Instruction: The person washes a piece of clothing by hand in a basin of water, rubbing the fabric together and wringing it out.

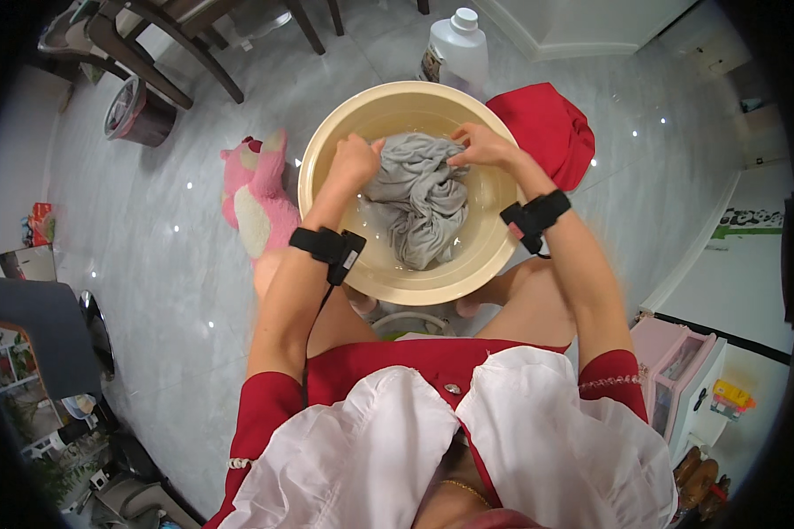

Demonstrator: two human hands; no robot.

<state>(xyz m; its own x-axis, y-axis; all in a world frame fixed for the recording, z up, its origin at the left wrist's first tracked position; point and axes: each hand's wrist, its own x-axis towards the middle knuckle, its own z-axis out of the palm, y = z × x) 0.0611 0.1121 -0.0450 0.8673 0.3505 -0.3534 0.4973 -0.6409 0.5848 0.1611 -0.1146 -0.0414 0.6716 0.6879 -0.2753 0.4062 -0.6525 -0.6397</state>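
A round cream plastic basin (344, 268) stands on the floor between my legs. Inside it, a bunched, wet-looking grey cloth (430, 192) lies in shallow water. My left hand (358, 160) is at the cloth's upper left edge, with its fingers curled and partly hidden from above; whether it grips the fabric is not clear. At the upper right edge of the cloth is my right hand (482, 144), with bent fingers spread apart and fingertips at the fabric. Both forearms reach over the basin's near rim.
A pink plush bear (258, 192) lies left of the basin. Behind the basin stands a translucent white-capped jug (460, 53). Red fabric (546, 135) lies at the right rim. Farther off are a waste bin (142, 116), dark chair legs (218, 66) and a pink drawer unit (675, 357).
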